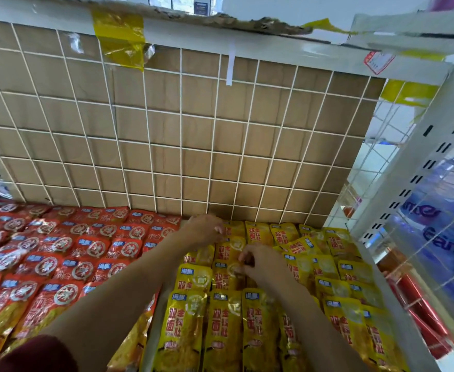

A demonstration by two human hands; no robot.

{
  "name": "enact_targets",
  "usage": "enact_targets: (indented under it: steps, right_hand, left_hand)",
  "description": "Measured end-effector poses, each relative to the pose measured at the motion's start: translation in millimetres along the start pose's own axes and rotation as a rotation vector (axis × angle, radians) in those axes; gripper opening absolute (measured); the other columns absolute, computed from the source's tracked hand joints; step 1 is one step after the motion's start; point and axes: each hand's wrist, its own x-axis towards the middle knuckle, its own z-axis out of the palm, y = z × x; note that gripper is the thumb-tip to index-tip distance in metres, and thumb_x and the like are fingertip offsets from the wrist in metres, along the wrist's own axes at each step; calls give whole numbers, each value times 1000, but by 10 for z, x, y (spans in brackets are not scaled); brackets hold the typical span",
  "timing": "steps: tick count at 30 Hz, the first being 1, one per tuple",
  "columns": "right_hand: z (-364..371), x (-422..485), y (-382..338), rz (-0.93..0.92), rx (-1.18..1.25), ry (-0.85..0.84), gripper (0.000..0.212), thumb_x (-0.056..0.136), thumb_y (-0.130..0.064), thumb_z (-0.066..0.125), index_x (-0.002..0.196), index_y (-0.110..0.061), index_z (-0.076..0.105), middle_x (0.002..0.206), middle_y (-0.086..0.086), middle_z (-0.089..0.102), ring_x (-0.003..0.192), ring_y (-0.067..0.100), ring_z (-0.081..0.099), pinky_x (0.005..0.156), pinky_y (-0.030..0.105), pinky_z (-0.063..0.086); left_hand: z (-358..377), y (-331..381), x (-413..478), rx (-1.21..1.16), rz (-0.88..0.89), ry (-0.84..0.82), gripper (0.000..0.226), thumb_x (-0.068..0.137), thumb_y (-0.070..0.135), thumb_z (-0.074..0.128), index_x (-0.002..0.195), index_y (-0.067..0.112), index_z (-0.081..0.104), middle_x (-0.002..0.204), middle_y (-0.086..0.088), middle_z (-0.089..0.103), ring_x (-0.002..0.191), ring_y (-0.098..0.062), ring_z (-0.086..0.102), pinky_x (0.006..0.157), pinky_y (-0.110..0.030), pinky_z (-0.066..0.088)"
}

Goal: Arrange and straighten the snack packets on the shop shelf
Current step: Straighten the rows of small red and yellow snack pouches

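The yellow packets (225, 318) lie in overlapping rows on the shelf (380, 277) at five o'clock of the view, with the red packets (59, 253) beside them at eight o'clock; the left hand (203, 229) is at the back row, its fingers (218, 229) curled on a yellow packet's top edge; the right hand (260, 261), at four o'clock of the left, pinches another yellow packet between curled fingers (243, 257); a wire grid (183, 130) stands behind.

On the shelf (397, 310), the left block of packets (59, 251) and the right block of packets (335, 280) lie side by side, a divider (150, 334) between them and a wire grid (180, 130) behind.
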Motion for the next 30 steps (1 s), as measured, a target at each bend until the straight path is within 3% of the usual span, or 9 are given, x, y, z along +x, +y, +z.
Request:
enact_targets:
  steps: [5, 9, 13, 17, 23, 28, 30]
  right_hand:
    - [-30, 58, 7, 23, 93, -64, 16, 80, -29, 70, 81, -27, 54, 89, -11, 53, 86, 9, 50, 65, 21, 37]
    - [-25, 106, 33, 34, 158, -76, 31, 83, -19, 66, 66, -35, 44, 77, -16, 49, 80, 9, 51, 55, 13, 31]
    - [-22, 149, 41, 82, 189, -27, 32, 85, -17, 62, 66, -35, 44, 79, -14, 52, 81, 8, 50, 57, 12, 32]
    - [-29, 162, 21, 120, 214, 20, 31, 87, -16, 60, 67, -33, 44, 74, -17, 50, 69, 0, 47, 54, 10, 33]
    - [15, 211, -15, 128, 245, 58, 11, 87, -18, 60, 80, -22, 53, 82, -6, 57, 75, 7, 52, 58, 14, 38]
    - [28, 207, -16, 145, 272, 87, 18, 87, -17, 59, 73, -25, 50, 79, -10, 54, 69, 0, 47, 54, 8, 34]
    - [30, 211, -16, 151, 278, 94, 28, 87, -17, 59, 67, -31, 45, 74, -14, 51, 65, -2, 46, 53, 8, 33]
  left_hand:
    - [-98, -6, 74, -32, 76, -106, 26, 91, 25, 56, 109, 8, 63, 121, -9, 57, 118, -24, 48, 98, -40, 40]
    - [-104, -58, 123, -71, 110, -137, 27, 90, 20, 54, 106, -1, 64, 115, -15, 59, 112, -28, 51, 94, -37, 41]
    - [-115, -71, 169, -89, 152, -143, 27, 90, 18, 54, 100, -5, 66, 109, -18, 62, 107, -28, 54, 90, -36, 39]
    - [-101, -76, 197, -112, 168, -137, 27, 90, 20, 55, 101, -3, 66, 108, -17, 62, 107, -26, 53, 89, -33, 39]
    - [-99, -89, 220, -110, 177, -108, 28, 92, 18, 52, 105, -3, 65, 112, -19, 60, 110, -28, 51, 87, -28, 32]
    - [-107, -106, 190, -122, 162, -117, 46, 83, 34, 46, 99, -4, 67, 106, -19, 64, 104, -28, 54, 88, -32, 37]
    - [-110, -112, 186, -155, 178, -86, 36, 86, 27, 52, 98, -3, 69, 105, -18, 65, 103, -27, 56, 88, -31, 38]
